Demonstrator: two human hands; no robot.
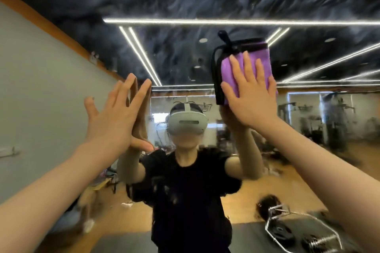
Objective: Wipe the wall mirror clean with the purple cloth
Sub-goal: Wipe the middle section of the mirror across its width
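Observation:
The wall mirror [205,57] fills most of the view and carries smeary streaks across its upper part. A folded purple cloth [261,55] with a black edge and loop lies flat against the glass at upper right. My right hand [250,96] presses on it with fingers spread. My left hand [115,115] is flat against the mirror at the left, fingers apart, holding nothing. Facing me in the glass is a person in a black shirt and white headset, both arms raised.
A plain grey wall [41,88] with an orange top band meets the mirror at the left. The mirror reflects a gym room with a wooden floor, light strips on a dark ceiling, machines at right and a barbell frame at lower right.

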